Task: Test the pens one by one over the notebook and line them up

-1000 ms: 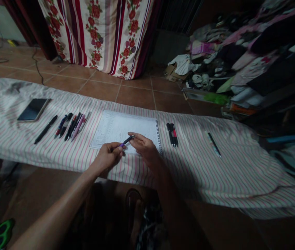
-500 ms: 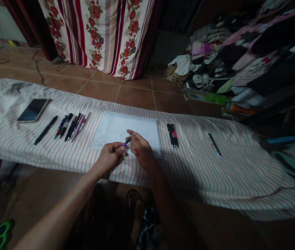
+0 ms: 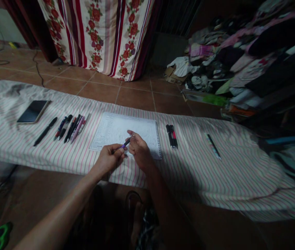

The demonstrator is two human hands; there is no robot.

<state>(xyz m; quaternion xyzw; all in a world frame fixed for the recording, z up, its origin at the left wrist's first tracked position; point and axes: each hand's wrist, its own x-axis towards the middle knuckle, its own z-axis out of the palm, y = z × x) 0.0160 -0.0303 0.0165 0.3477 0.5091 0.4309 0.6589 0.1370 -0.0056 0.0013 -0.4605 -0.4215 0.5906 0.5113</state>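
Note:
Both my hands meet over the near edge of a spiral notebook [image 3: 126, 128] lying on a striped cloth-covered board [image 3: 215, 173]. My left hand [image 3: 109, 159] is closed round the rear of a purple and black pen [image 3: 124, 143]. The fingers of my right hand [image 3: 139, 150] pinch the pen's front end. The pen slants up to the right between the two hands, just above the page.
Several pens [image 3: 70, 127] lie in a row left of the notebook, with a single black pen [image 3: 45, 131] and a phone [image 3: 33, 111] further left. Two pens [image 3: 172, 135] lie right of it, another [image 3: 213, 146] further right. Piled clothes [image 3: 230, 62] fill the back right; a floral curtain [image 3: 103, 34] hangs behind.
My right hand has drawn closer to my left, its fingers closing on the pen's front end. The pen stays between the hands over the notebook's near edge.

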